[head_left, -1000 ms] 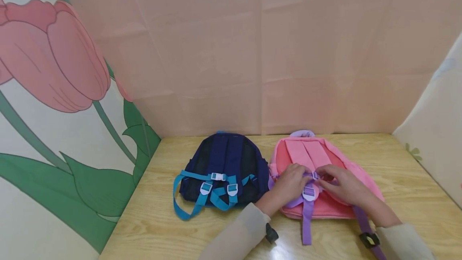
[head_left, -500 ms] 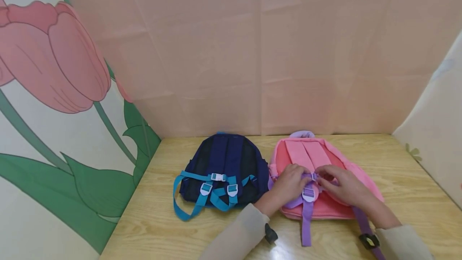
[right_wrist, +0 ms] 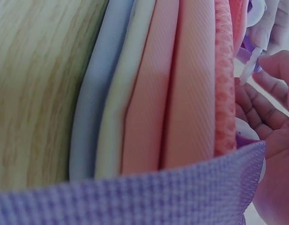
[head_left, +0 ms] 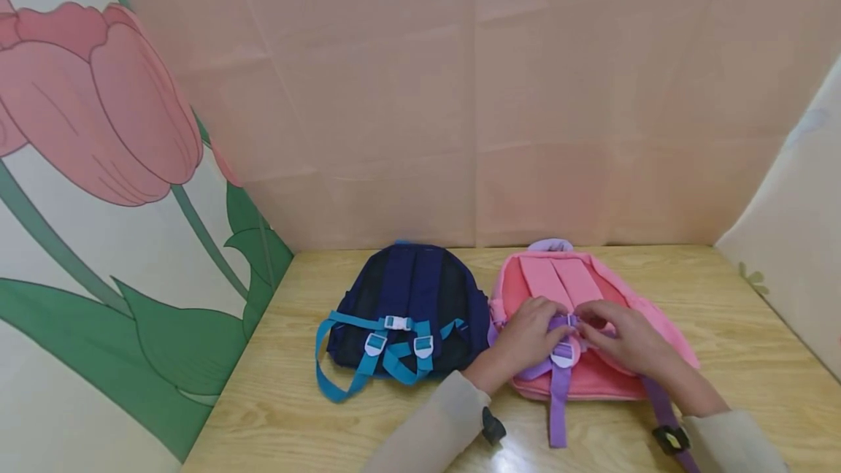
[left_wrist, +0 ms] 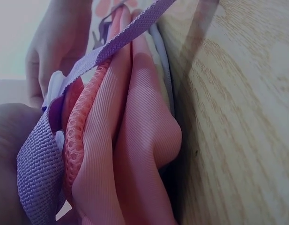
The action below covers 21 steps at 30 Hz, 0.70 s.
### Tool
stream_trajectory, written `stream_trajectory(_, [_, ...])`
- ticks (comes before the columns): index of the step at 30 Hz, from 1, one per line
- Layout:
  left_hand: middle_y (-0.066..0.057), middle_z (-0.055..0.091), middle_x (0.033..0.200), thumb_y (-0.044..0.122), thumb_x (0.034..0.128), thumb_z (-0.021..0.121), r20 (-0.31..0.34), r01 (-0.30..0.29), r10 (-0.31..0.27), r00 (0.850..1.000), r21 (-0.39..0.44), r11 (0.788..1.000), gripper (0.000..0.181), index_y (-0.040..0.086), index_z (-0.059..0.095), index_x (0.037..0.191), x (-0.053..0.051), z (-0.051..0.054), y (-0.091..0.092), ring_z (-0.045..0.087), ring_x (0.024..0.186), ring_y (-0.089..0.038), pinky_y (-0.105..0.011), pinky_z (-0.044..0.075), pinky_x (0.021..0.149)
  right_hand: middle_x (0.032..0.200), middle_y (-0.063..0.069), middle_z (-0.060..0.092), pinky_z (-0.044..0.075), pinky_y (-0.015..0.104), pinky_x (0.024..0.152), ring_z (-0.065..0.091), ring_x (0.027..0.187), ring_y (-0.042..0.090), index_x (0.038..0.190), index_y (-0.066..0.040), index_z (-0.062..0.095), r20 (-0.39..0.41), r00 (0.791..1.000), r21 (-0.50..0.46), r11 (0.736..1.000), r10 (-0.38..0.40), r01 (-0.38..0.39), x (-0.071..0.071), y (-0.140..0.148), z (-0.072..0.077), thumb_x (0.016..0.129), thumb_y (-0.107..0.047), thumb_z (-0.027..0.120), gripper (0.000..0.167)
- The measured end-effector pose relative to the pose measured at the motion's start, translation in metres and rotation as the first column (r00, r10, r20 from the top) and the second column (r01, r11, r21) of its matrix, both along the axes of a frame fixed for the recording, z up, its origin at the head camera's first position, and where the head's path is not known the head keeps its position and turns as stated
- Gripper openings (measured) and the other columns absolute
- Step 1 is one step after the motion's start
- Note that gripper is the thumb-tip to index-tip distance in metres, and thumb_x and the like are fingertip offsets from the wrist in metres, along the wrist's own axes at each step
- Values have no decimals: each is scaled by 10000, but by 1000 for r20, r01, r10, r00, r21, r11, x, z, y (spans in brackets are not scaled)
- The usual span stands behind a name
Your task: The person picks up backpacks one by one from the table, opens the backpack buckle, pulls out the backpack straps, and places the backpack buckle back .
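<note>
A pink backpack [head_left: 614, 385] lies on the table with its purple straps and back panel up. At its middle both hands meet over a small white buckle [head_left: 570, 320] on the purple webbing. My left hand [head_left: 528, 333] pinches the buckle's left side; my right hand [head_left: 620, 334] holds its right side between thumb and fingers. In the right wrist view the white buckle [right_wrist: 250, 66] sits between the fingertips of both hands. Just below, a white strap adjuster [head_left: 562, 353] has a purple strap end [head_left: 558, 414] hanging toward me. Whether the buckle's halves are joined is hard to tell.
Left of the pink bag lies a dark blue backpack [head_left: 414, 283] with teal straps and its white buckle [head_left: 397, 322] joined. The wooden table [head_left: 276, 356] meets a pinkish cloth backdrop [head_left: 394, 130]. A purple strap [head_left: 659, 400] trails near my right forearm.
Both hands stay at the buckle with only slight finger shifts. The buckle and adjuster tilt a little; both backpacks keep their places.
</note>
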State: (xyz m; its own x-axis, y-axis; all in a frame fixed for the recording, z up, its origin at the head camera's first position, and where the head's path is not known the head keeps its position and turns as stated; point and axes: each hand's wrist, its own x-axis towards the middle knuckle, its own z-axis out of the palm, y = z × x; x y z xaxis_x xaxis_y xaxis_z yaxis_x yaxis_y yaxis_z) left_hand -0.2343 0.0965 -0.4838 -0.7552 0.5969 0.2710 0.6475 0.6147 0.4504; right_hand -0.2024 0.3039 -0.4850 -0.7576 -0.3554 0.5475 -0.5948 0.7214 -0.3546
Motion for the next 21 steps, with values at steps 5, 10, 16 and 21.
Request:
stream_trajectory(5, [154,620,1166,415,1005,615,-27,6,-6,1000,-10,1000,277,257,651,1231,-1,0,0,532,1111,-5,-130,416,952,871,-138,700,537,217,709,634,777,-31,1015,-131,723,2,1000,-22,1000,2,-2,0,1,-1,793,10,807,276])
stream_trajectory(10, [168,632,1211,433,1010,598,-71,4,-8,997,-49,999,290,271,648,1245,-3,-1,1,534,1131,-16,-146,406,982,858,-166,689,557,289,699,627,770,-35,1020,-160,718,45,999,-38,999,-17,18,1,-1,-2,815,-24,808,262])
stream_trajectory(16, [193,637,1233,459,1000,591,-106,-33,21,994,-107,994,302,302,650,1251,-3,0,2,528,1089,-20,-170,410,947,853,-186,673,573,326,706,619,778,-34,1022,-185,705,107,994,-42,998,-37,42,1,-2,-3,850,-71,790,223])
stream_trajectory(21, [204,645,1219,483,993,581,-139,-74,53,989,-146,987,297,329,654,1237,-2,3,3,514,1015,-29,-193,414,880,835,-185,666,569,315,693,616,773,-32,1007,-185,692,115,992,-59,997,-45,52,0,-3,-3,854,-63,781,215])
